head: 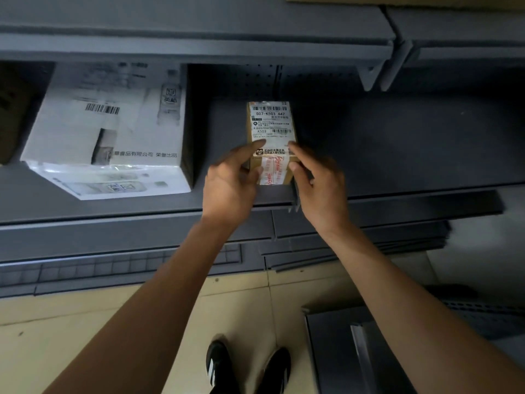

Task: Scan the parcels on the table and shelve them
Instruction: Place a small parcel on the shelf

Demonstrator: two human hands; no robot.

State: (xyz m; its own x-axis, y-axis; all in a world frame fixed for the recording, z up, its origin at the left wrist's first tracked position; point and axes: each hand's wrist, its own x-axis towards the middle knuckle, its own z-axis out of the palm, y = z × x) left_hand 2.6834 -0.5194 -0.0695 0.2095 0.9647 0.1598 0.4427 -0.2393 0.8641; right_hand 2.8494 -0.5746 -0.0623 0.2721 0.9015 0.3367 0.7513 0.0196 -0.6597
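On the grey shelf (397,143), near its front edge, stood the small brown parcel (271,123) with its white shipping label facing me. My left hand (230,183) gripped its lower left side — index finger laid across the label, thumb curled at the taped front. My right hand (318,180) pinched its lower right corner, so both grips were closed on the parcel. At nine o'clock from it, well apart, a large white box (113,132) sat tilted on the same shelf. At six o'clock — my black shoes (247,368) on the tiled floor (71,336).
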